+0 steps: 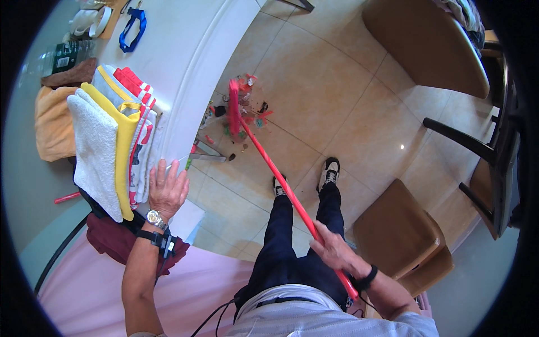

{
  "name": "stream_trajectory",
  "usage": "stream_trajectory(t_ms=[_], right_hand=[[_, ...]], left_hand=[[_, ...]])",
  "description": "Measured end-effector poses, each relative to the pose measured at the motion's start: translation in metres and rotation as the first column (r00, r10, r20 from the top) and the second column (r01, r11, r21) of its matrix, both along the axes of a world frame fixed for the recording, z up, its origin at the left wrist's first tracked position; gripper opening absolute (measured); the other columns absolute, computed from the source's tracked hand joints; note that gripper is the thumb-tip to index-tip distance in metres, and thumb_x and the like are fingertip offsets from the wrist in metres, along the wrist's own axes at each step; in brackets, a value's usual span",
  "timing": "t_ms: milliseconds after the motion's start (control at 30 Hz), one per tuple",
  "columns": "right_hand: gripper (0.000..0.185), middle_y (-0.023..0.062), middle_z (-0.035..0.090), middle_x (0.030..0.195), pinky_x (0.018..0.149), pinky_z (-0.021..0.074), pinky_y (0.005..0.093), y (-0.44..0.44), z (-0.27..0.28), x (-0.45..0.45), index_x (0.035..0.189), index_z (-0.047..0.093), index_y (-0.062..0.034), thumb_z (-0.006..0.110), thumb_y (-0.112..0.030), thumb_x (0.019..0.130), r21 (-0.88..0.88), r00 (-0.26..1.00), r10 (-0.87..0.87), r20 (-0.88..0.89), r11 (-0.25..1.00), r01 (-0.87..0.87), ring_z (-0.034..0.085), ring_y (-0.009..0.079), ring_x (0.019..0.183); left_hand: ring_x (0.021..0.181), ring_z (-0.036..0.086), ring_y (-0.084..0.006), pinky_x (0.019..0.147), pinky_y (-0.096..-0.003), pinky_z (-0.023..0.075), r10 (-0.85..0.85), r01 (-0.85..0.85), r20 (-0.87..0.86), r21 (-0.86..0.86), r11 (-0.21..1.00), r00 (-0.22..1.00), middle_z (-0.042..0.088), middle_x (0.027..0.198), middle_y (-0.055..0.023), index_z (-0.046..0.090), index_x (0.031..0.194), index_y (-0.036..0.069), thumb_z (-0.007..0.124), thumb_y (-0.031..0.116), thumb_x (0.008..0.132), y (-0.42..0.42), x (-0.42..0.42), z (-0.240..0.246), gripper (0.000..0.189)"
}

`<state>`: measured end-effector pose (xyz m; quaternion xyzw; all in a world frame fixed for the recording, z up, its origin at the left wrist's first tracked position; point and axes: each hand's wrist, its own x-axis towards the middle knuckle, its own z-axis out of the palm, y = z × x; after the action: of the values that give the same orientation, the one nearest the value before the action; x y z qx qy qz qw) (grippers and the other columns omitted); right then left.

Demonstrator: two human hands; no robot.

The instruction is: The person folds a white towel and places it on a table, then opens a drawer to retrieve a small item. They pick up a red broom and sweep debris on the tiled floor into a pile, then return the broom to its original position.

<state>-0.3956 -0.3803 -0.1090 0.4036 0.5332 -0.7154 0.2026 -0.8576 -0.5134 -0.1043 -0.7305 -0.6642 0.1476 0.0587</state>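
My right hand (334, 248) is wrapped around the red handle (276, 170) of a broom. The broom's pinkish-red bristle head (234, 107) rests on the tiled floor, amid a scatter of litter (252, 99) with paper scraps, dark bits and small coloured pieces. On the edge of a white table (189, 84) lies my left hand (168, 187), palm down and fingers slightly apart, holding nothing. Right beside it stands a stack of folded clothes (111, 143) in white, yellow, grey and red.
Brown chairs (425, 46) (396, 231) stand to the right on the tiles (320, 84). A metal table leg (208, 153) is close to the litter. The table also bears a blue strap (133, 31) and a plastic bottle (69, 57). Pink cloth (202, 286) spreads at lower left.
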Motion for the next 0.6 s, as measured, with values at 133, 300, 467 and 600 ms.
stream_trajectory(t_ms=[133, 300, 467, 600], right_hand=[[0.062, 0.0259, 0.067, 0.095, 0.082, 0.0533, 0.0462, 0.009, -0.043, -0.048, 0.151, 0.034, -0.0037, 0.058, -0.026, 0.099, -0.025, 0.998, -0.061, -0.029, 0.998, 0.061, 0.069, 0.0427, 0.092], [0.065, 0.0263, 0.065, 0.105, 0.091, 0.0504, 0.0459, 0.01, -0.048, -0.096, 0.153, 0.033, -0.0018, 0.056, -0.029, 0.099, -0.093, 0.991, -0.118, -0.07, 0.989, 0.111, 0.065, 0.0415, 0.102], [0.066, 0.0108, 0.057, 0.087, 0.068, 0.0496, 0.0358, -0.002, -0.039, -0.118, 0.156, 0.029, -0.0019, 0.056, -0.024, 0.1, -0.108, 0.982, -0.144, -0.119, 0.986, 0.131, 0.058, 0.0218, 0.075], [0.066, 0.0027, 0.051, 0.078, 0.056, 0.0473, 0.0302, -0.019, -0.031, -0.126, 0.158, 0.026, -0.0034, 0.056, -0.021, 0.102, -0.246, 0.963, -0.231, -0.138, 0.95, 0.193, 0.052, 0.013, 0.062]], left_hand=[[0.139, 0.044, -0.0394, 0.115, -0.0561, 0.032, -0.008, 0.008, -0.002, 0.001, 1.0, 1.0, 0.06, 0.138, -0.0102, 0.075, 0.109, 0.014, 0.077, 0.026, 0.085, 0.002, 0.0, 0.0, 0.027], [0.139, 0.043, -0.0401, 0.115, -0.0563, 0.0319, -0.003, 0.003, 0.007, -0.007, 1.0, 1.0, 0.061, 0.137, -0.0104, 0.075, 0.107, 0.013, 0.077, 0.027, 0.084, 0.003, 0.001, 0.002, 0.027], [0.139, 0.043, -0.0406, 0.115, -0.057, 0.0315, -0.009, 0.009, 0.031, -0.012, 1.0, 0.999, 0.06, 0.137, -0.0105, 0.072, 0.111, 0.013, 0.076, 0.028, 0.085, 0.002, -0.001, 0.002, 0.029], [0.141, 0.041, -0.0415, 0.115, -0.0579, 0.031, -0.009, 0.01, 0.055, -0.023, 1.0, 0.998, 0.06, 0.137, -0.0105, 0.072, 0.111, 0.013, 0.076, 0.028, 0.085, 0.002, -0.001, 0.004, 0.03]])
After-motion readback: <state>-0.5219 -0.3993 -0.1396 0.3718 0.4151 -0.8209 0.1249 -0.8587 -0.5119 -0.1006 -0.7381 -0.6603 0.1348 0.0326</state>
